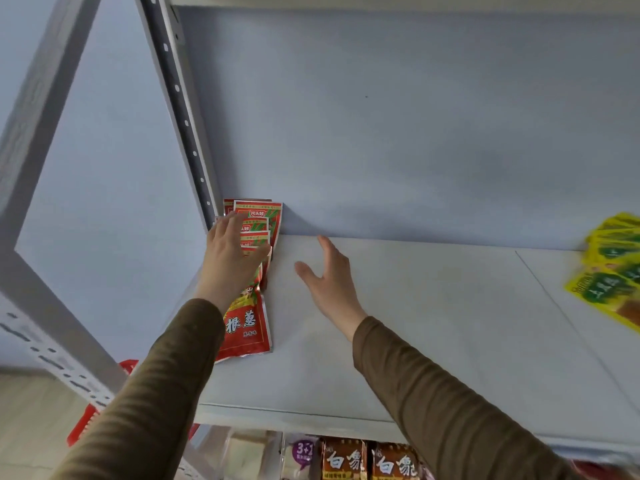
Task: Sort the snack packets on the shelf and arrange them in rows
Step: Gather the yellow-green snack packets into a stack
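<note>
One left hand on red packets; right hand hovers flat.

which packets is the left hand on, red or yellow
The red packets in the shelf's left corner; the yellow packets lie far right, untouched.

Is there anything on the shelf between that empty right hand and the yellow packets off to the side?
Nothing visible. The right hand hovers open beside the red packets, and only bare white shelf lies between it and the yellow packets at the right edge. The left hand rests on the red row.
</note>
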